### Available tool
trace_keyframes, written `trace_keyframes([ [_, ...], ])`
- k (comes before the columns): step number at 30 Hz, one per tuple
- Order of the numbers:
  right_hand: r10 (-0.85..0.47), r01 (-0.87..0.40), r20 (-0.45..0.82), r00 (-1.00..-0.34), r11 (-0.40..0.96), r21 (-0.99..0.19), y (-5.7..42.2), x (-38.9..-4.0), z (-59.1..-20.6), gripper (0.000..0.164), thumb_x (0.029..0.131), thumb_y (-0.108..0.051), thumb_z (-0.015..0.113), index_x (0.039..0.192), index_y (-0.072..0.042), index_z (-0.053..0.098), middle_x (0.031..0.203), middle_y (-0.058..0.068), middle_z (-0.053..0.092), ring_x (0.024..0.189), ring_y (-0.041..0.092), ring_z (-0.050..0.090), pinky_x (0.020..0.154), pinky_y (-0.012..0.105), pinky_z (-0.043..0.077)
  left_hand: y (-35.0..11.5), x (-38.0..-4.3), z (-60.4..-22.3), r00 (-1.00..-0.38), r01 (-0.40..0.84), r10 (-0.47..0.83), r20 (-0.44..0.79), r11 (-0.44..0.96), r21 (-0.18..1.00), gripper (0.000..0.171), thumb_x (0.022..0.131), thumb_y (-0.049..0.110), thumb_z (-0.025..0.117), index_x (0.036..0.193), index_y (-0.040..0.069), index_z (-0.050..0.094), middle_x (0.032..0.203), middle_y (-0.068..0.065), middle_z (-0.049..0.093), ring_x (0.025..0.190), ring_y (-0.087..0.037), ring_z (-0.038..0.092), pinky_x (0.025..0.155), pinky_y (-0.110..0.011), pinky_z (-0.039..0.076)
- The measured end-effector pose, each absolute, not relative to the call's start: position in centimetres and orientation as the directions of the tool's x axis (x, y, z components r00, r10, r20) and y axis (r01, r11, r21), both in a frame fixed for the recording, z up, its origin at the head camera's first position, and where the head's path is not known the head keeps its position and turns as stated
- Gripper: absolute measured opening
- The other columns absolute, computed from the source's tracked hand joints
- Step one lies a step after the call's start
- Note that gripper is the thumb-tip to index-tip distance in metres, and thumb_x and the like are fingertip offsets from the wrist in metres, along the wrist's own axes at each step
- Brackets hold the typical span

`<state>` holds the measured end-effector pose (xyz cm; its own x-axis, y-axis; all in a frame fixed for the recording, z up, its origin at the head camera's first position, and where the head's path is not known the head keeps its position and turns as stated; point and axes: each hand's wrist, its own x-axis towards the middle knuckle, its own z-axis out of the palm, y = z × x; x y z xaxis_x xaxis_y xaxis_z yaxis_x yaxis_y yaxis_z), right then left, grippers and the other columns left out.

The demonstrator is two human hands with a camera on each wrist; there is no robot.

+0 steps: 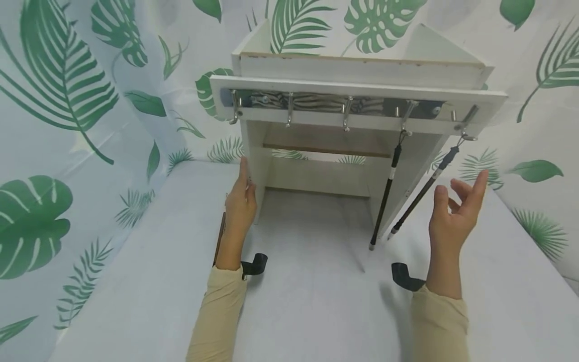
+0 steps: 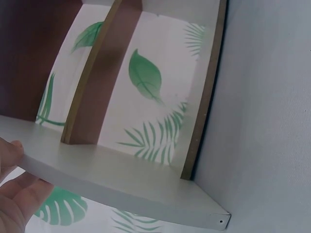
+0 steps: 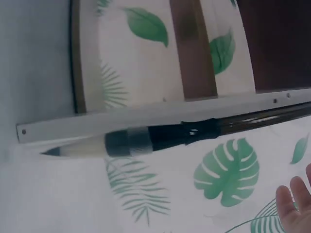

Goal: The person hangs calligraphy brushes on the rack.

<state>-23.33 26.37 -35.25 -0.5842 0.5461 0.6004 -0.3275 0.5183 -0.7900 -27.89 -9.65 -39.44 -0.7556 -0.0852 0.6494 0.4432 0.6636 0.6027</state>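
Note:
A white rack [image 1: 253,171] with brown shelves stands ahead, a hook rail [image 1: 316,113] across its upper front. Beside the rack's left side panel [image 2: 112,179] is my left hand [image 1: 239,203], fingers mostly straight; in the left wrist view the thumb lies at the panel's front edge and fingertips at its outer face. Two large writing brushes [image 1: 388,193] hang by loops from the right hooks. The right wrist view shows one brush [image 3: 170,136] close up, with pale bristles and a dark tip. Right of them, my right hand [image 1: 454,221] is raised with fingers spread, holding nothing.
A thin brown stick [image 1: 219,236] shows partly behind the left wrist. Black angled pieces [image 1: 255,265] stick out at both wrists. The rack stands on a pale surface [image 1: 316,301], with leaf-printed walls [image 1: 149,50] behind and to the sides.

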Motion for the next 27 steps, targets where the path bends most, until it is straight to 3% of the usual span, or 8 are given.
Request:
trace_keyframes([
  [4, 0.532, -0.327, 0.508, -0.677, 0.401, -0.856, 25.9, -24.4, -35.9, 0.093, 0.08, -0.039, 0.067, 0.148, -0.024, 0.005, 0.127, -0.001, 0.044, 0.126, 0.01, 0.04, 0.103, 0.028, 0.035, -9.9, -27.8, -39.7, -0.749, 0.441, -0.083, 0.658, 0.678, 0.588, 0.059, 0.093, 0.006, 0.048, 0.145, 0.007, 0.021, 0.132, -0.018, 0.049, 0.112, -0.03, 0.055, 0.09, -0.041, 0.047],
  [7, 0.515, -0.295, 0.461, -0.723, 0.373, -0.879, 25.3, -24.8, -36.3, 0.101, 0.077, -0.045, 0.069, 0.148, -0.027, -0.001, 0.134, 0.003, 0.04, 0.13, 0.01, 0.037, 0.107, 0.035, 0.032, -9.9, -27.8, -39.8, -0.743, 0.445, -0.079, 0.664, 0.683, 0.579, 0.058, 0.093, 0.007, 0.048, 0.145, 0.007, 0.021, 0.132, -0.019, 0.049, 0.112, -0.032, 0.055, 0.09, -0.042, 0.047],
  [11, 0.475, -0.278, 0.464, -0.748, 0.41, -0.869, 24.4, -25.0, -36.5, 0.099, 0.079, -0.039, 0.068, 0.147, -0.028, -0.003, 0.14, 0.001, 0.035, 0.132, 0.01, 0.034, 0.105, 0.042, 0.035, -9.9, -27.9, -39.7, -0.746, 0.448, -0.066, 0.663, 0.687, 0.572, 0.059, 0.094, 0.009, 0.048, 0.145, 0.007, 0.02, 0.131, -0.019, 0.05, 0.112, -0.031, 0.055, 0.09, -0.041, 0.047],
  [15, 0.395, -0.285, 0.535, -0.747, 0.536, -0.795, 24.1, -25.2, -36.8, 0.088, 0.086, -0.027, 0.062, 0.148, -0.019, -0.001, 0.142, 0.004, 0.031, 0.131, 0.016, 0.037, 0.095, 0.046, 0.044, -9.7, -27.8, -39.5, -0.747, 0.444, -0.066, 0.662, 0.692, 0.57, 0.059, 0.093, 0.008, 0.048, 0.145, 0.006, 0.02, 0.128, -0.02, 0.052, 0.11, -0.032, 0.056, 0.089, -0.042, 0.047],
  [18, 0.329, -0.307, 0.611, -0.72, 0.639, -0.705, 24.1, -25.3, -37.1, 0.076, 0.09, -0.017, 0.054, 0.147, -0.011, 0.003, 0.137, 0.014, 0.033, 0.128, 0.026, 0.042, 0.086, 0.037, 0.049, -10.0, -27.7, -39.2, -0.759, 0.45, -0.047, 0.65, 0.684, 0.575, 0.061, 0.093, 0.006, 0.048, 0.146, 0.008, 0.019, 0.131, -0.02, 0.049, 0.109, -0.032, 0.056, 0.088, -0.041, 0.049],
  [22, 0.287, -0.314, 0.671, -0.684, 0.714, -0.625, 24.1, -25.4, -37.4, 0.066, 0.091, -0.008, 0.05, 0.146, -0.014, 0.015, 0.13, 0.019, 0.042, 0.118, 0.035, 0.051, 0.076, 0.017, 0.047, -11.4, -27.3, -38.6, -0.809, 0.438, 0.013, 0.588, 0.679, 0.588, 0.061, 0.094, 0.008, 0.047, 0.147, 0.018, 0.017, 0.134, -0.015, 0.049, 0.105, -0.029, 0.061, 0.085, -0.037, 0.051],
  [24, 0.276, -0.311, 0.684, -0.675, 0.735, -0.603, 24.1, -25.5, -37.4, 0.064, 0.091, -0.006, 0.049, 0.146, -0.018, 0.018, 0.131, 0.015, 0.046, 0.114, 0.036, 0.053, 0.074, 0.021, 0.05, -12.7, -26.8, -38.2, -0.86, 0.392, 0.035, 0.51, 0.684, 0.615, 0.059, 0.095, 0.012, 0.046, 0.147, 0.022, 0.02, 0.131, -0.013, 0.052, 0.102, -0.029, 0.062, 0.084, -0.039, 0.051],
  [27, 0.246, -0.319, 0.702, -0.669, 0.758, -0.569, 24.0, -25.7, -37.3, 0.065, 0.091, -0.003, 0.047, 0.146, -0.024, 0.018, 0.133, 0.011, 0.047, 0.112, 0.035, 0.055, 0.073, 0.035, 0.051, -15.1, -26.0, -37.9, -0.959, 0.213, 0.017, 0.281, 0.699, 0.683, 0.057, 0.096, 0.019, 0.044, 0.146, 0.031, 0.018, 0.133, -0.011, 0.051, 0.109, -0.03, 0.058, 0.089, -0.045, 0.048],
])
